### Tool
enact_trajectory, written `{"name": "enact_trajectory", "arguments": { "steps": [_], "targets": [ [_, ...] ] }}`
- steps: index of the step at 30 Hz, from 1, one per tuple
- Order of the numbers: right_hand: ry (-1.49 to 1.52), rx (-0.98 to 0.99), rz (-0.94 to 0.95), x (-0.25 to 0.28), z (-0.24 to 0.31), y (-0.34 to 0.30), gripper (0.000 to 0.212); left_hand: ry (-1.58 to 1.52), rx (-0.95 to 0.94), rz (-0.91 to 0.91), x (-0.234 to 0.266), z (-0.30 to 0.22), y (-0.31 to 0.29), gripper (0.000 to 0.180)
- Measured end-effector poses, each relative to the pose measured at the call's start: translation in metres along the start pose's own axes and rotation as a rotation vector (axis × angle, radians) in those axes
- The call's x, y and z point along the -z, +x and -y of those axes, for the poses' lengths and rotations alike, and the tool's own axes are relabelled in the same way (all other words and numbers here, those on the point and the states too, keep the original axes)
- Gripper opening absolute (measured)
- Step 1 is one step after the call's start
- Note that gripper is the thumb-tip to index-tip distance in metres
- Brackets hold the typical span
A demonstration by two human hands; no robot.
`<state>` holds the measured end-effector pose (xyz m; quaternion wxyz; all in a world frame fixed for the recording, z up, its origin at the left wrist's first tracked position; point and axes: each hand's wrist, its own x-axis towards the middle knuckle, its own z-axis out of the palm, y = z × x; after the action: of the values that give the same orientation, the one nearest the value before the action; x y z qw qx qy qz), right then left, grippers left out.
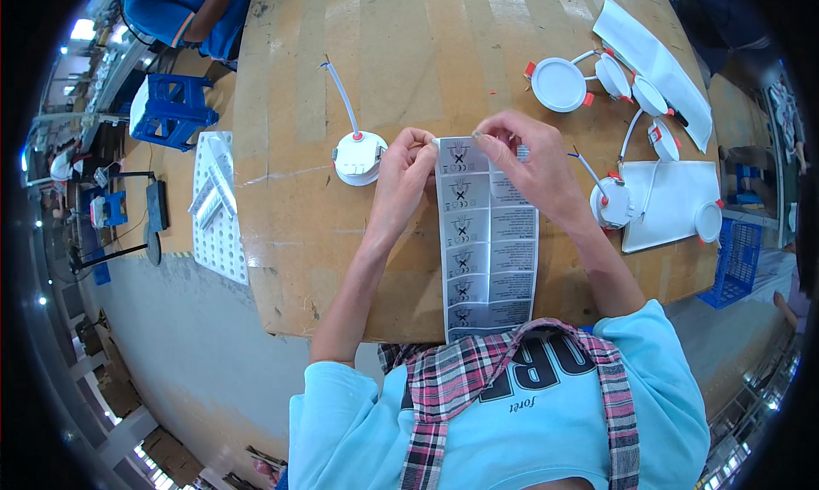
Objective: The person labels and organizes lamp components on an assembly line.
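Observation:
A long silver sheet of labels [466, 243], printed with dark drawings and text, hangs from the tabletop toward my chest. My left hand [405, 173] is closed, thumb and finger pinching its top left corner. My right hand [536, 159] has its fingertips pinched together at the sheet's top edge, near the middle; the hand covers part of the right column. Just left of my left hand lies a round white downlight [358, 159] with spring clips and a white cable. Beyond my right forearm rests another downlight [608, 204], its back upward.
Several more downlights, one a white disc [559, 85], sit at the right beside white padded sheets [670, 81]. Farther left are a perforated white panel [205, 234] and a blue stool [171, 110]. A blue crate [732, 264] stands off the table's right edge. Another person [183, 12] is at far left.

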<state>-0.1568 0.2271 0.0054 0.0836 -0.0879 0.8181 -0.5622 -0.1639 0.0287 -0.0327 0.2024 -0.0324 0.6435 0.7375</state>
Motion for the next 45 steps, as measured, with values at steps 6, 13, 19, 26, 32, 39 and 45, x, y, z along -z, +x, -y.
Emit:
{"name": "enact_trajectory", "arguments": {
  "steps": [6, 13, 19, 26, 32, 39, 45],
  "targets": [
    [-0.223, 0.383, -0.157, -0.002, -0.009, 0.011, 0.024, -0.071, 0.050, 0.081, -0.003, -0.008, 0.000, 0.016],
    [0.073, 0.297, 0.067, 0.003, -0.021, 0.020, 0.015, -0.204, 0.077, 0.179, -0.001, -0.004, 0.005, 0.017],
    [0.247, 0.264, 0.096, 0.004, -0.015, 0.018, 0.011, 0.044, -0.014, 0.064, -0.002, 0.009, 0.010, 0.018],
    [0.907, 0.360, -0.188, 0.018, -0.020, 0.028, 0.012, 0.750, -0.240, -0.147, -0.015, 0.014, 0.006, 0.016],
    [1.759, 0.422, 0.206, 0.067, 0.002, 0.052, 0.016, 0.959, -0.200, -0.064, -0.024, 0.007, 0.004, 0.018],
    [0.137, 0.381, -0.211, 0.042, 0.048, 0.060, 0.013, 0.496, -0.573, -0.264, -0.014, -0.041, -0.014, 0.031],
    [-0.062, 0.488, 0.073, -0.004, 0.056, 0.064, 0.013, -0.042, -0.348, -0.041, -0.007, -0.056, -0.018, 0.038]
  ]
}}
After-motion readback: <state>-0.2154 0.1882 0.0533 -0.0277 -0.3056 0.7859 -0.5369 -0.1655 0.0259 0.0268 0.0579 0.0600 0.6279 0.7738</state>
